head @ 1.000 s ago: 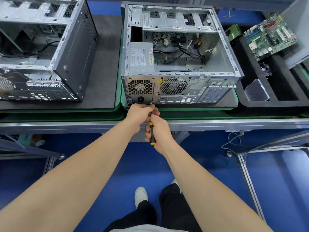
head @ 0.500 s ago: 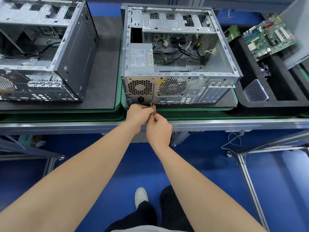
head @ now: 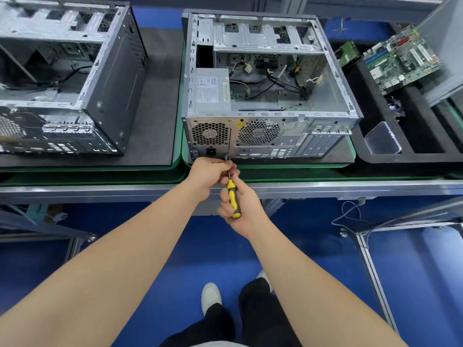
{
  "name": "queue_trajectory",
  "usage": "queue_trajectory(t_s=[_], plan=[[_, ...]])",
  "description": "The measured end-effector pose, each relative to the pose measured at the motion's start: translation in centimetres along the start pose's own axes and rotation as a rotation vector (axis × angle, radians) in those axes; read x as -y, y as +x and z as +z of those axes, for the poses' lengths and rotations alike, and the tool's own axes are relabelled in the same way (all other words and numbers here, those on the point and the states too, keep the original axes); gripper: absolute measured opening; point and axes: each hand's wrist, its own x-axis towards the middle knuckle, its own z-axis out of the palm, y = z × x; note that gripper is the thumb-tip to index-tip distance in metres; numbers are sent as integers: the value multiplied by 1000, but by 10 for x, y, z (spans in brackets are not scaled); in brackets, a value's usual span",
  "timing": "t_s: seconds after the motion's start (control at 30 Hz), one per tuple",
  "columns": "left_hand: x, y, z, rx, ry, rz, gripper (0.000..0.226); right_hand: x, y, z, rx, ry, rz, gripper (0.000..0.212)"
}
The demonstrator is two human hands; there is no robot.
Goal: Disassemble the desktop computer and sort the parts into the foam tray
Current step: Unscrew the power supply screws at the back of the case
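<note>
An open grey computer case (head: pixel 333 103) lies on its side on a green-edged mat, rear panel toward me. A grey power supply (head: pixel 212 90) sits inside at its left, loose cables beside it. My right hand (head: pixel 244 209) grips a yellow-and-black screwdriver (head: pixel 232 199), whose tip meets the rear panel's lower edge under the power socket. My left hand (head: pixel 209 172) pinches the shaft near the tip. The black foam tray (head: pixel 370 106) stands at the right and holds a green motherboard (head: pixel 400 58).
A second stripped case (head: pixel 75 78) lies on the black mat at the left. A clear plastic box (head: pixel 382 139) sits in the tray's near compartment, a small green board (head: pixel 349 52) at its far end. A metal bench rail (head: pixel 350 187) runs along the front; blue floor below.
My right hand has rolled round the screwdriver: the yellow handle was hidden half a second ago and now faces up. My left hand stays on the shaft.
</note>
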Motion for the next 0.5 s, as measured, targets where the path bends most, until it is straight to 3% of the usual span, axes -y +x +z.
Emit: queue_trajectory(t_s=[0.1,0.2,0.33,0.5], plan=[[1,0,0,11,-25,-3,18,-1,0,-2,73,114,30,37],[2,1,0,5,-6,6,18,0,3,0,34,54,5,39],[3,2,1,-17,6,4,17,2,6,1,-97,-124,-66,31],[3,2,2,-38,47,6,17,-1,4,7,-269,-513,-229,32]])
